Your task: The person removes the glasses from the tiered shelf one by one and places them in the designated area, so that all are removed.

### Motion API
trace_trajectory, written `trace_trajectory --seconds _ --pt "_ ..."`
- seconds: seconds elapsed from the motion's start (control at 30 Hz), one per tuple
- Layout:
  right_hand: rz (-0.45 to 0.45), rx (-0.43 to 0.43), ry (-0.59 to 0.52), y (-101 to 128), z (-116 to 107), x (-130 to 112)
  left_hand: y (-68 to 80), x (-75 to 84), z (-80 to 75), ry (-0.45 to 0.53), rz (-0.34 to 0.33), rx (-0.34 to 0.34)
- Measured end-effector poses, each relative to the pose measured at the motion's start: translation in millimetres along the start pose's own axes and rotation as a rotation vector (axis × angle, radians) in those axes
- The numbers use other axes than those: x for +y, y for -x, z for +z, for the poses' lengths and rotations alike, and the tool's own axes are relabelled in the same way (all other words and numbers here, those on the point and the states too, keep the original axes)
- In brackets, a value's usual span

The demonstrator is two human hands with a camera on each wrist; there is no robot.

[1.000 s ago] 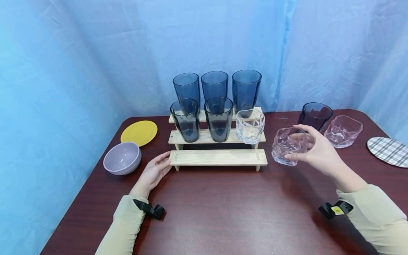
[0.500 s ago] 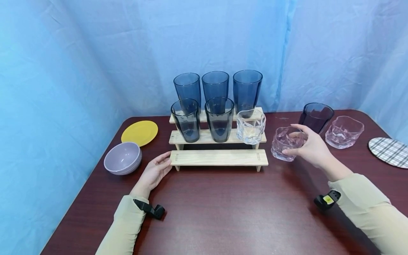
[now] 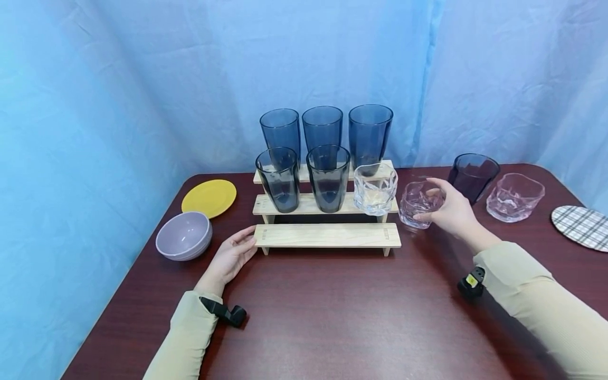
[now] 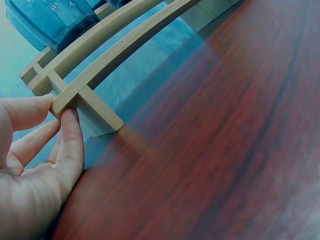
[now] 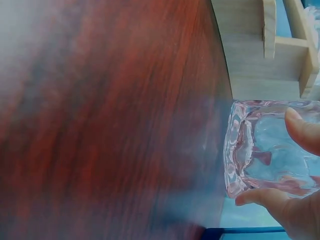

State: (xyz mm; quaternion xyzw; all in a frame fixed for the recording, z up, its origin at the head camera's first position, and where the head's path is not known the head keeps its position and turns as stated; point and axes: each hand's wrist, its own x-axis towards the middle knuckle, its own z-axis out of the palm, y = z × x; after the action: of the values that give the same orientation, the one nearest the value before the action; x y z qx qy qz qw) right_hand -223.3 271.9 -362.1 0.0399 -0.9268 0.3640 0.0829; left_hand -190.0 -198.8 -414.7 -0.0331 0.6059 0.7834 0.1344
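Observation:
My right hand (image 3: 424, 199) grips a pink faceted glass (image 3: 414, 206) by its rim and side, just off the right end of the three-step wooden stand (image 3: 328, 235). The right wrist view shows the pink glass (image 5: 260, 150) between my fingers (image 5: 302, 132) and thumb, close over the table. A clear faceted glass (image 3: 375, 189) stands on the middle step right beside it. Several dark blue glasses (image 3: 328, 177) fill the top and middle steps. My left hand (image 3: 248, 240) pinches the left end of the lowest step (image 4: 115, 55) between thumb and forefinger (image 4: 72, 135).
A dark purple glass (image 3: 472, 174) and a second pink glass (image 3: 515, 196) stand at the back right, with a plaid round mat (image 3: 579, 227) at the right edge. A yellow plate (image 3: 209, 198) and a lilac bowl (image 3: 183, 236) sit left of the stand on the brown table (image 3: 342, 316).
My right hand has carried the pink glass leftward and away from me, up to the stand's right end. The left hand has stayed on the lowest step.

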Motion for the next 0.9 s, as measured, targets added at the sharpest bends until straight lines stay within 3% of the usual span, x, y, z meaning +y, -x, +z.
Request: trace_trajectory --seconds 0.67,0.9 --pt "0.051 0.026 0.000 -25 6 9 -0.4 -0.6 1.0 -0.002 -0.003 0.010" --pt "0.112 0.006 -0.021 -30 7 9 -1.4 -1.0 0.7 0.001 -0.005 0.019"
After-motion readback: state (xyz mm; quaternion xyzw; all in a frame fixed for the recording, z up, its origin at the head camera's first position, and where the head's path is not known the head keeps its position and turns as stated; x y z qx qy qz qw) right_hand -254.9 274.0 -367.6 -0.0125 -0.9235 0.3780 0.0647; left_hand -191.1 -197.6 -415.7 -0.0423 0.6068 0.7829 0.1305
